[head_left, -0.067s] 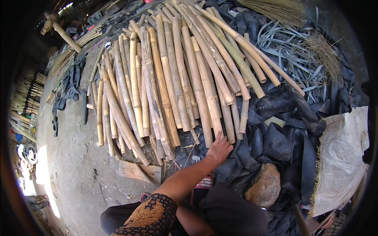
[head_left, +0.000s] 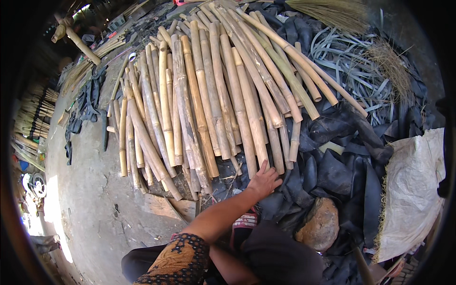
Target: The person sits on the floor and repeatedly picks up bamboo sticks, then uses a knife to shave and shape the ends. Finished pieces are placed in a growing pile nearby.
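My left hand [head_left: 263, 183] reaches out low at the near ends of a wide pile of bamboo poles [head_left: 218, 95]. Its fingers are spread, with the fingertips against the cut end of one pole [head_left: 255, 137] and beside its neighbour [head_left: 275, 149]. The hand does not wrap round either pole. A patterned brown and black sleeve covers my left upper arm. Below it, part of my right forearm [head_left: 232, 267] crosses under the left arm; my right hand is hidden. The poles lie roughly side by side, mostly tan, one greenish.
Black rubber sheets [head_left: 332, 168] spread to the right, with a large brown stone [head_left: 319, 225] on them. Grey strips [head_left: 346, 66] lie tangled at the far right. A white sack [head_left: 413, 190] sits at the right edge. A wooden board [head_left: 166, 206] lies on the concrete floor [head_left: 95, 204].
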`<control>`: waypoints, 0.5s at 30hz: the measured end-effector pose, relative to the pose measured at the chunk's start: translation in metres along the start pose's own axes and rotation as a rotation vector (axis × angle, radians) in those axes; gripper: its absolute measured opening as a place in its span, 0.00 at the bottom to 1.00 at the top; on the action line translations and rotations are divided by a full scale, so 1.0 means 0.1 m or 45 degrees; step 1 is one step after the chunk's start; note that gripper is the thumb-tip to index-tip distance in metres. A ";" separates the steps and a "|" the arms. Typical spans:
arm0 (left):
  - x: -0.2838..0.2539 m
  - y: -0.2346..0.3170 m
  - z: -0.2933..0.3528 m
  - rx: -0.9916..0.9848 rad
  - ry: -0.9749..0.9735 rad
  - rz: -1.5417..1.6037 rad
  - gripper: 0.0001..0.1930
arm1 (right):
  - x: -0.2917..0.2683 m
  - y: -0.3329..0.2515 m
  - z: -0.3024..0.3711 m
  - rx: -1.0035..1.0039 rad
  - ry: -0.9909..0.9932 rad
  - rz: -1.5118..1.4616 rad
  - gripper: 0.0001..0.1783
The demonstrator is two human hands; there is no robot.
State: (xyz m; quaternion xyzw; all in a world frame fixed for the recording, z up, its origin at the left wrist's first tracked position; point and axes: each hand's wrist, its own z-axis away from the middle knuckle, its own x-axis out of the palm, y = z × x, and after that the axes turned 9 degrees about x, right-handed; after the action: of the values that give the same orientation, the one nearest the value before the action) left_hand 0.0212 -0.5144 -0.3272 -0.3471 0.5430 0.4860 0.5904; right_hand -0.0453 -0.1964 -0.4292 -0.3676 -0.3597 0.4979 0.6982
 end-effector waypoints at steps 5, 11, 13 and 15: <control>-0.69 0.07 0.67 0.250 0.496 -0.013 0.17 | -0.02 0.01 -0.18 -0.083 -0.001 0.000 0.35; -1.88 0.05 1.75 -0.315 1.497 0.482 0.19 | -0.13 -0.34 -0.12 0.630 -0.027 0.430 0.25; -2.19 -0.06 2.21 -0.850 1.806 0.279 0.20 | -0.22 -0.52 -0.05 0.548 0.033 0.540 0.25; -2.37 -0.18 2.66 -0.687 2.521 1.016 0.22 | -0.30 -0.66 0.00 0.352 0.173 0.618 0.24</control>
State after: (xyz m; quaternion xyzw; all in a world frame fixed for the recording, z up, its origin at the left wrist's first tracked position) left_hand 0.1335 -0.3168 -0.0522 -0.5003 0.7251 0.2513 -0.4010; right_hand -0.0241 -0.2403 -0.3757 -0.3768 -0.1424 0.6690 0.6247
